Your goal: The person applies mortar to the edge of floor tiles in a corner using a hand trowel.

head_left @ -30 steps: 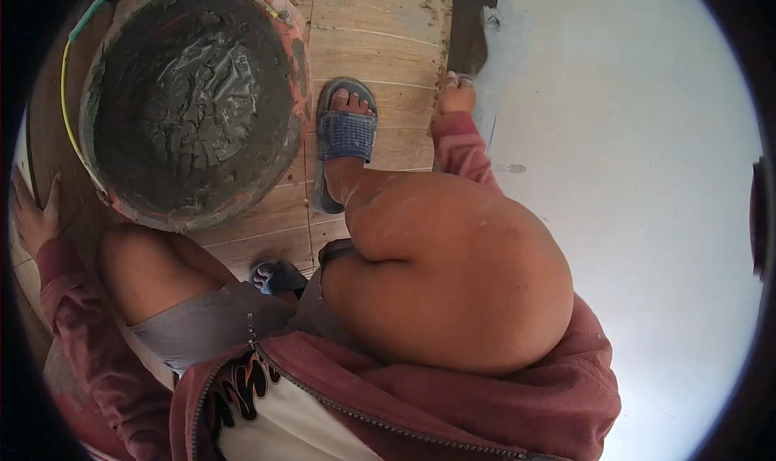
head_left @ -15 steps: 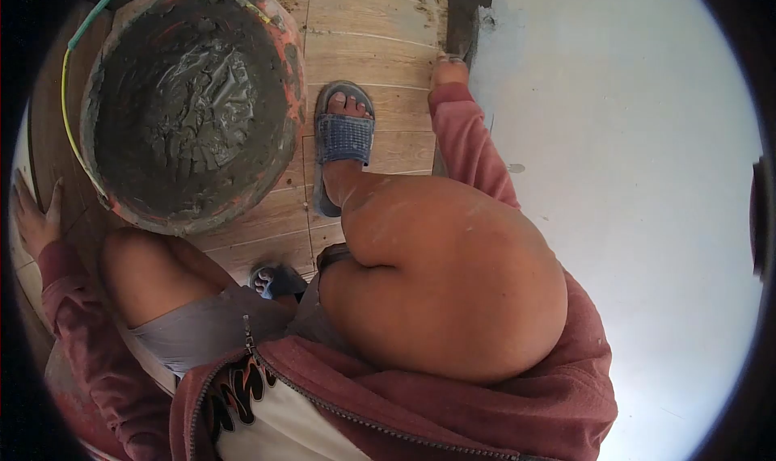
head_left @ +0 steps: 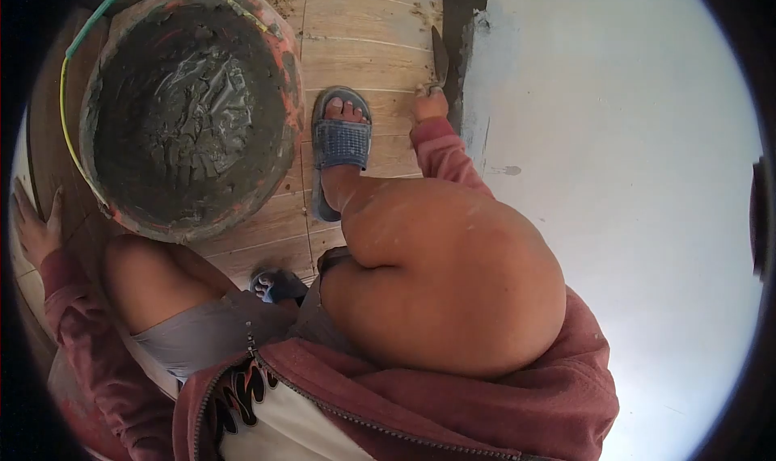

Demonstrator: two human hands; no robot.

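My right hand (head_left: 431, 102) is closed round the handle of a pointing trowel (head_left: 440, 55), beside the foot of the wall. The trowel's narrow blade points away from me, close to a strip of dark wet mortar (head_left: 458, 53) along the wall's base. My left hand (head_left: 39, 225) rests at the far left with its fingers spread, holding nothing. Near it stands a bucket (head_left: 293, 73) with a mortar-smeared orange rim. Grey wet mortar (head_left: 202, 113) fills much of the bucket. Its yellow and green handle (head_left: 68, 113) lies over to the left side.
The wall (head_left: 622, 138) runs along the right. Wood-look floor tiles (head_left: 364, 25) carry crumbs of mortar near the back. My sandalled foot (head_left: 343, 138) stands between bucket and wall, and my bent knee (head_left: 485, 251) leans close to the wall.
My right hand has drawn back from the wall's base, left and towards me, and the trowel blade has come into sight. My left hand stays about where it was.
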